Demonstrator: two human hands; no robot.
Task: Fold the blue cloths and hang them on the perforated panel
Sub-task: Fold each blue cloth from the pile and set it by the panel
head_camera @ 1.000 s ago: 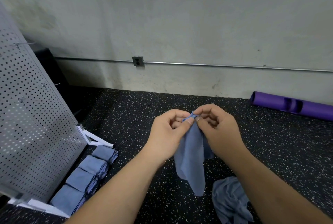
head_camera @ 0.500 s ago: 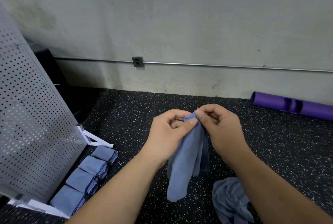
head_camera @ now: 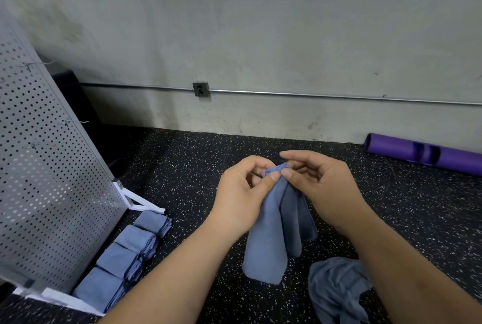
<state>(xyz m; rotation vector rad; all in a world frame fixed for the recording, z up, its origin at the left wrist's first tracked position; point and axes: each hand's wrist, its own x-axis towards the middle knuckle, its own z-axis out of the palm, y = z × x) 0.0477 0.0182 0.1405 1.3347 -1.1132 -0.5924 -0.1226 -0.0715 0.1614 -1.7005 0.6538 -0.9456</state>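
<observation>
A blue cloth [head_camera: 273,232] hangs in loose folds in front of me, above the speckled black floor. My left hand [head_camera: 241,198] and my right hand [head_camera: 320,188] both pinch its top corner between thumb and fingers, side by side and touching. A crumpled blue cloth [head_camera: 336,289] lies on the floor at the lower right. The grey perforated panel [head_camera: 44,188] leans at the left, with wire hooks [head_camera: 70,122] sticking out of it. Several folded blue cloths [head_camera: 125,253] lie in a row along its white base.
A purple roll [head_camera: 422,153] lies against the wall at the right. A dark box [head_camera: 75,104] stands behind the panel. A metal conduit with an outlet box [head_camera: 200,89] runs along the concrete wall. The panel's white foot [head_camera: 142,203] juts onto the floor.
The hanging cloth has swung and spread into wider folds, its lower end now further left and lower. My fingers have shifted along the top corner; both hands stay together.
</observation>
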